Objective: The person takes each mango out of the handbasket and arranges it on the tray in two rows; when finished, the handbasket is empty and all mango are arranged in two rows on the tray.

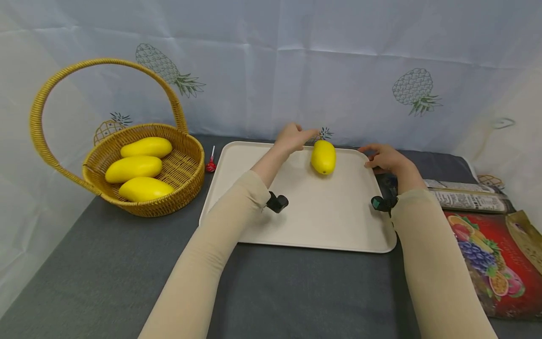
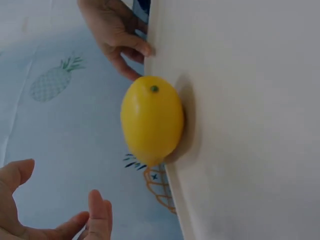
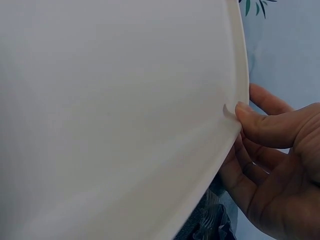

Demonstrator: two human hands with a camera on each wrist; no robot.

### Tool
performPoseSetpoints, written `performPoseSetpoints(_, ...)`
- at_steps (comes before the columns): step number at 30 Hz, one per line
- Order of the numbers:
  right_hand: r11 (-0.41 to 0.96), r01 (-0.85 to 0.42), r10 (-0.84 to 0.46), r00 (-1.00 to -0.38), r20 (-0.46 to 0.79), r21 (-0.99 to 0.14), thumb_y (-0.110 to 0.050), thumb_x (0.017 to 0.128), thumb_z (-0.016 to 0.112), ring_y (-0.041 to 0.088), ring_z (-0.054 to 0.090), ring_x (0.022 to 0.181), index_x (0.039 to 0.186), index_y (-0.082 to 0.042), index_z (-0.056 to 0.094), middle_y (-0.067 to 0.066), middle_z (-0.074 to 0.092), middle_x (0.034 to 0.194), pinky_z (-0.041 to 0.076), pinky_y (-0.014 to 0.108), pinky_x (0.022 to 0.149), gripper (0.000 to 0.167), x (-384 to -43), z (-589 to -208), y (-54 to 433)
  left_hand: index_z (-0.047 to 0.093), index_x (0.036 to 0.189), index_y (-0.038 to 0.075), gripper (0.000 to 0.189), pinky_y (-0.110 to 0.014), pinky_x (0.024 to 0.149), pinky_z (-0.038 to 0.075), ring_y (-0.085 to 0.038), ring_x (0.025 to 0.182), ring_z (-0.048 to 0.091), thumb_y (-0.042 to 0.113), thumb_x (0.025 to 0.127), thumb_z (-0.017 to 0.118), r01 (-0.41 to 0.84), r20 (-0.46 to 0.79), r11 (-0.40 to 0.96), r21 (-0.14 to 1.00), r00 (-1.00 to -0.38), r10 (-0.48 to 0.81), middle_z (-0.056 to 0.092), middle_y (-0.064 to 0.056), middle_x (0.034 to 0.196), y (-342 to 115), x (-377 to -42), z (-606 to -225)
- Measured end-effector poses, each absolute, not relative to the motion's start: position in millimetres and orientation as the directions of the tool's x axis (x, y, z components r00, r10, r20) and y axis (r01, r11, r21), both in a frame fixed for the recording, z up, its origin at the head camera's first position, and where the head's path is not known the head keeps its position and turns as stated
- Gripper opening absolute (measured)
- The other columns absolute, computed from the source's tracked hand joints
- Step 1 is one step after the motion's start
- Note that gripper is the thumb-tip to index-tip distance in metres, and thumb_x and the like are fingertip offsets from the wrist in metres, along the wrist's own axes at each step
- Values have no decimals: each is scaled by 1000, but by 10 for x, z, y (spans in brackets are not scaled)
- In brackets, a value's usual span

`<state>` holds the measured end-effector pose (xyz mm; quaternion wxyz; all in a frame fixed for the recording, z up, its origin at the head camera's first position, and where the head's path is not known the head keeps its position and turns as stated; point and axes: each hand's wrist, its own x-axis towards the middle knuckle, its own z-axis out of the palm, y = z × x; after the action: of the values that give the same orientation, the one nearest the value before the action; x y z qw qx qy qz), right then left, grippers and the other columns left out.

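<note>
A cream tray [image 1: 279, 221] lies on the dark cloth, with a yellow mango [image 1: 323, 157] near its far edge. My left hand [image 1: 293, 137] is over the far rim, just left of the mango. Its thumb and fingers [image 2: 97, 215] are spread apart and hold nothing in the left wrist view, where the mango [image 2: 152, 117] stands clear of them. At the far right corner, my right hand [image 1: 389, 159] pinches the tray's rim. The right wrist view shows the thumb on top of the corner and the other fingers partly hidden under the tray [image 3: 120, 110].
To the left stands a wicker basket [image 1: 190, 188] with a tall handle, holding several yellow mangoes [image 1: 146, 188]. A red lollipop [image 1: 210, 165] lies between basket and tray. On the right are a red fruit-print bag [image 1: 487, 263] and a silvery package [image 1: 470, 200]. A pineapple-print curtain [image 1: 296, 70] hangs behind.
</note>
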<state>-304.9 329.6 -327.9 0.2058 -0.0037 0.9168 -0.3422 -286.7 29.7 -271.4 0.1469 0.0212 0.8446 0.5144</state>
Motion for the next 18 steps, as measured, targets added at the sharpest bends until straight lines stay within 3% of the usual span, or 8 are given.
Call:
performPoseSetpoints(5, 762, 138, -146, -916, -375, -633, -9, 100, 55, 27, 52, 99, 155, -7, 30, 20, 42, 119, 56, 33, 82, 61, -3049, -3282, 3295, 36, 149, 9, 72, -33, 107, 50, -24, 119, 65, 48, 94, 61, -73, -178, 434, 898, -962, 205, 39, -7, 157, 149, -2862, -2467)
performPoseSetpoints(13, 761, 128, -155, -916, -370, -636, -9, 99, 55, 25, 50, 94, 154, -6, 30, 16, 42, 111, 55, 31, 79, 61, -3036, -3275, 3286, 40, 147, 11, 67, -24, 101, 53, -22, 129, 56, 44, 94, 63, -28, -124, 398, 917, -968, 219, 43, -4, 152, -188, -2818, -2131)
performPoseSetpoints(18, 757, 127, -158, -916, -369, -641, -9, 100, 55, 25, 48, 93, 155, -6, 29, 14, 41, 107, 54, 31, 79, 61, -3037, -3276, 3283, 41, 148, 12, 64, -24, 103, 51, -21, 132, 53, 44, 96, 61, -23, -113, 415, 910, -974, 194, 42, -3, 154, -500, -2795, -1999)
